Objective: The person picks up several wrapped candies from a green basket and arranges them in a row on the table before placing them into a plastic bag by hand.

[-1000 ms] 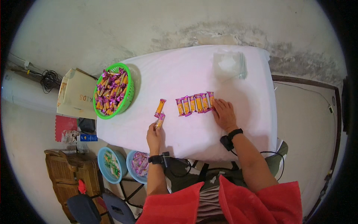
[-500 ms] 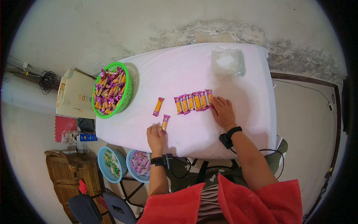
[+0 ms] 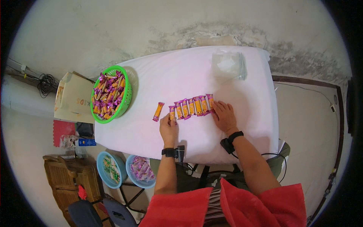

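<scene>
On the white-covered table, a row of purple-and-orange wrapped snack bars (image 3: 192, 107) lies side by side. My left hand (image 3: 168, 130) has its fingers closed on the lower part of one wrapped snack bar (image 3: 172, 111) at the row's left end. Resting against the right end of the row is my right hand (image 3: 225, 117), its fingers stretched out and touching the last bar (image 3: 210, 101). Apart from the row, to its left, lies a single snack bar (image 3: 158, 111). A green basket (image 3: 129, 99) heaped with more such bars stands at the far left of the table.
Clear plastic bags (image 3: 229, 66) lie flat at the table's back right. Below the left front edge stand two blue basins (image 3: 121, 174) with other wrapped items. A cardboard box (image 3: 75, 98) is beyond the left edge, and a chair (image 3: 119, 212) stands lower left.
My left hand has moved right and slightly up, bringing one snack bar against the left end of the row. My right hand stays at the row's other end.
</scene>
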### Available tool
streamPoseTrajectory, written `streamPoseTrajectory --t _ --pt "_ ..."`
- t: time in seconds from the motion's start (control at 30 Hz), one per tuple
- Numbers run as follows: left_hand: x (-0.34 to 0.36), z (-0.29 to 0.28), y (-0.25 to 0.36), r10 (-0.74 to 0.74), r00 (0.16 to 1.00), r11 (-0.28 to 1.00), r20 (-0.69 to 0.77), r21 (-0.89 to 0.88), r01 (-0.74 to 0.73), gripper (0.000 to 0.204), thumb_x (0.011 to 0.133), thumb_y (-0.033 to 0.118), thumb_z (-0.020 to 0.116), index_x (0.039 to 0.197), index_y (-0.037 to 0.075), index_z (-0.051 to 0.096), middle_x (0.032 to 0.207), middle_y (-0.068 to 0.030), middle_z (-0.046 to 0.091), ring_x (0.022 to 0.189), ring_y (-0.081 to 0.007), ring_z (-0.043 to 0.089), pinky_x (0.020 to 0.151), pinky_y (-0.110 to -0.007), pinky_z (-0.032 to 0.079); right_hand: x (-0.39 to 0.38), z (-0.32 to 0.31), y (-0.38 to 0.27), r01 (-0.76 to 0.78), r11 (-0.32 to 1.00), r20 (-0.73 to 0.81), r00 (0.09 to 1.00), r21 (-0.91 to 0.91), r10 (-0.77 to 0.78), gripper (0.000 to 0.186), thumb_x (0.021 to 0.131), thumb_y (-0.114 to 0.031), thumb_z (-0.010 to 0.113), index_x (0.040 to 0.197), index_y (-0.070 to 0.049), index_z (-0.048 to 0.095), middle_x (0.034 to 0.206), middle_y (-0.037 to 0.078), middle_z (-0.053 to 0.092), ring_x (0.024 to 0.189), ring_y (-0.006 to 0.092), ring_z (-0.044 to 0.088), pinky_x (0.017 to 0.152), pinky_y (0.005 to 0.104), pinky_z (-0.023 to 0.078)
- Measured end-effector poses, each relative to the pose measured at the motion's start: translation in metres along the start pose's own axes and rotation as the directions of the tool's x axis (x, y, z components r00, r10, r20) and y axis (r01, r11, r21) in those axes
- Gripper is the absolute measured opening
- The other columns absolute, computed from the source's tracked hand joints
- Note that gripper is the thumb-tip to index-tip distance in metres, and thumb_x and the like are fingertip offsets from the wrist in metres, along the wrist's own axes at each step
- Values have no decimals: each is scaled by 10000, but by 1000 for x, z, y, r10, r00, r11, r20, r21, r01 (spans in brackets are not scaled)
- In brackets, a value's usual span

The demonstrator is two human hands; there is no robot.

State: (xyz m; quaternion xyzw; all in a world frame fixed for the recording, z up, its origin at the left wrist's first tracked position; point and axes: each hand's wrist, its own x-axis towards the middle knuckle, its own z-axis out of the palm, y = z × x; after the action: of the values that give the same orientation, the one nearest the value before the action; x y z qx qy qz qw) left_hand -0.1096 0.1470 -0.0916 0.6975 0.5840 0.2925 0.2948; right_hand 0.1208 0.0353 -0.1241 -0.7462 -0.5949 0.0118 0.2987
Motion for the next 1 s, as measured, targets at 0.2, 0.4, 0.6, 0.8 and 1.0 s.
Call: streamPoseTrajectory --t 0.2,0.4,0.6,0.8,1.0 --pt "1 1 -4 91 994 996 -57 -5 -91 310 836 80 617 1141 25 606 998 -154 583 952 -315 564 851 -394 462 0 1 1 3 1000 -2 1000 -11 -3 401 864 -235 593 1236 -96 536 1263 72 555 1219 237 460 1012 486 332" --pt "24 -25 -29 220 944 948 -248 281 -147 364 784 64 637 1140 19 578 1111 -186 540 1060 -359 502 934 -419 414 0 2 2 7 1000 -2 1000 0 -7 406 868 -241 587 1245 -100 531 1285 71 545 1222 242 458 1016 491 327" --pt "55 -25 -26 258 964 859 -63 471 -200 297 779 89 647 1072 48 629 1107 -186 562 1037 -357 521 902 -422 438 -1 3 2 -13 1000 29 999 -4 13 406 871 -243 582 1248 -105 527 1295 73 540 1228 250 454 1018 489 325" --pt "58 -41 -49 402 915 804 43 462 -375 289 786 68 610 1074 66 639 1102 -183 556 1060 -337 502 943 -430 403 -1 5 3 -1 1000 15 1000 -17 1 410 876 -253 576 1251 -97 524 1272 69 549 1224 243 453 1020 487 322" --pt "34 -31 -49 124 974 986 -187 133 -100 405 803 134 641 1173 1 548 1098 -210 538 1062 -323 514 947 -394 411 -2 3 5 -7 1000 20 1000 -15 8 422 879 -259 571 1264 -96 514 1273 75 546 1231 240 445 1024 489 319"
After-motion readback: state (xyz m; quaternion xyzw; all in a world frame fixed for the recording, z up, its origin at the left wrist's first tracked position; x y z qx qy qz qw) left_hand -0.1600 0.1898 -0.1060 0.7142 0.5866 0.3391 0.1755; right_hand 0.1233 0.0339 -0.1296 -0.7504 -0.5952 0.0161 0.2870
